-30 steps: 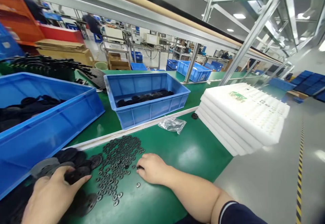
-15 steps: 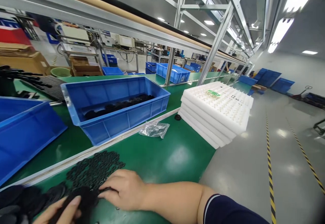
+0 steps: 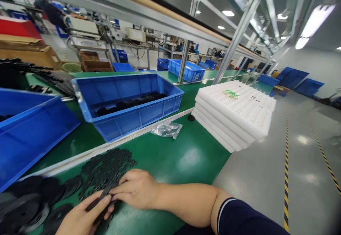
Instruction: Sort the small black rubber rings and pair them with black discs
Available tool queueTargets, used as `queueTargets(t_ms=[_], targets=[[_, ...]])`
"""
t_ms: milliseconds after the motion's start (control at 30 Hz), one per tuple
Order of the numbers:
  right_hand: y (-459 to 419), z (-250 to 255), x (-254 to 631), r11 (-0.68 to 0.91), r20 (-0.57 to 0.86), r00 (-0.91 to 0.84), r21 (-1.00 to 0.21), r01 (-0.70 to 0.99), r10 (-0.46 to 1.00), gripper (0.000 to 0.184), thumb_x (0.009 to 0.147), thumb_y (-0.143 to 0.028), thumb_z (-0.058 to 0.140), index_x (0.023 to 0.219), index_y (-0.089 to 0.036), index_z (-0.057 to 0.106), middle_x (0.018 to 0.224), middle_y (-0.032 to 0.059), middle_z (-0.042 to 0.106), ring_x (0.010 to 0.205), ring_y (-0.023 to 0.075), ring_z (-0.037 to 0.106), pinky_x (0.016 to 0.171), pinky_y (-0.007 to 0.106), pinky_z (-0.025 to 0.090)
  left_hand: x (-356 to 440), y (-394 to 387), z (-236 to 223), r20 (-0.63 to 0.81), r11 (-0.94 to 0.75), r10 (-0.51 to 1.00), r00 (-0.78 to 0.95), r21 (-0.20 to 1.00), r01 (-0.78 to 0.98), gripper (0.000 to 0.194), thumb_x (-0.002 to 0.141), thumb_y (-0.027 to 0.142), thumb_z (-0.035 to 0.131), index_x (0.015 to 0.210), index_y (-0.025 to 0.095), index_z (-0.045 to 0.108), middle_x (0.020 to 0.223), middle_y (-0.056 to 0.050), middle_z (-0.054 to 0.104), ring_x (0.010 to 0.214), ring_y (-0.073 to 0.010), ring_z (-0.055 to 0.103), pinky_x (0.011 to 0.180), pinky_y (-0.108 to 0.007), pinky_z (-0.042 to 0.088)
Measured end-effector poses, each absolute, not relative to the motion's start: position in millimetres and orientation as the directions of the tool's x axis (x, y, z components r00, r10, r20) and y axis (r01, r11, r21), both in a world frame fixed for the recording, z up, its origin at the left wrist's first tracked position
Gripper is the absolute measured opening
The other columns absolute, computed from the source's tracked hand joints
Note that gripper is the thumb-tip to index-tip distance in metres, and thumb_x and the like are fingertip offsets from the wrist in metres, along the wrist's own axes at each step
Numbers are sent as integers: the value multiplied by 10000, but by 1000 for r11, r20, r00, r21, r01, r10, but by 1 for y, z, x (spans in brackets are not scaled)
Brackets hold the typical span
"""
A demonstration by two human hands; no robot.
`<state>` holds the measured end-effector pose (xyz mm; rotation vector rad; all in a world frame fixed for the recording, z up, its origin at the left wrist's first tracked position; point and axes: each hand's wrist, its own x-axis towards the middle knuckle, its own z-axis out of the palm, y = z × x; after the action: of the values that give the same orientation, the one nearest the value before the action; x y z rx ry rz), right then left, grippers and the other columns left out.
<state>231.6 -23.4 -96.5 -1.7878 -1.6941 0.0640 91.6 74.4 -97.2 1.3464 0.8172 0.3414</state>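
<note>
Drawn in closer than in the earlier frame, the left hand [image 3: 82, 217] and right hand [image 3: 137, 188] now sit together at the near edge of the green bench [image 3: 186, 160]. The left hand's fingers pinch a flat black rubber piece [image 3: 100, 200], seen nearly edge-on and tilted, and the right hand's fingertips reach its far end, though whether they grip it cannot be told. The piece is dull and thin, and its full shape is hidden by the fingers. Just beyond the hands lies a dense, flat spread of small black rings [image 3: 108, 167], many touching or overlapping. To the left, larger black rubber discs [image 3: 26, 206] with center holes lie in an overlapping heap beside the rings. A blue plastic crate [image 3: 128, 117] holding dark pieces stands past the bench's raised divider, with a second blue crate [image 3: 32, 135] to its left. A crumpled clear plastic bag [image 3: 167, 129] lies on the bench near a stack of white foam trays [image 3: 234, 114].
</note>
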Motion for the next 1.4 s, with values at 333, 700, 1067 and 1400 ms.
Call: queueTargets(t_ms=[333,700,1067,1400], targets=[[-47,-76,255,8,120,95,-663,749,988,220,793,-339,715,937,-176,684,787,29,632,724,145,589,691,261,459,73,106,-75,-235,337,883,406,919,-202,301,588,307,817,742,121,637,593,-6,593,479,-82,492,470,-208,366],[-47,-83,250,26,-47,-58,-512,858,997,21,821,-198,669,838,-193,658,808,27,632,775,158,596,696,259,415,62,114,-76,-215,395,826,521,880,-263,293,645,323,799,757,108,633,631,-14,585,524,-79,514,480,-205,375],[-46,-92,249,3,64,42,-581,814,997,62,835,-177,614,896,-177,628,881,42,614,742,143,568,707,264,442,52,130,-74,-139,187,977,164,926,-328,271,625,274,743,740,158,527,624,13,617,524,-103,583,484,-204,417],[-35,-106,250,52,241,157,-683,729,958,118,824,-144,584,928,-178,629,835,29,579,663,126,530,661,261,438,38,130,-70,222,-249,968,114,894,373,295,739,178,500,1032,207,489,866,-35,690,641,-155,634,621,-276,479]])
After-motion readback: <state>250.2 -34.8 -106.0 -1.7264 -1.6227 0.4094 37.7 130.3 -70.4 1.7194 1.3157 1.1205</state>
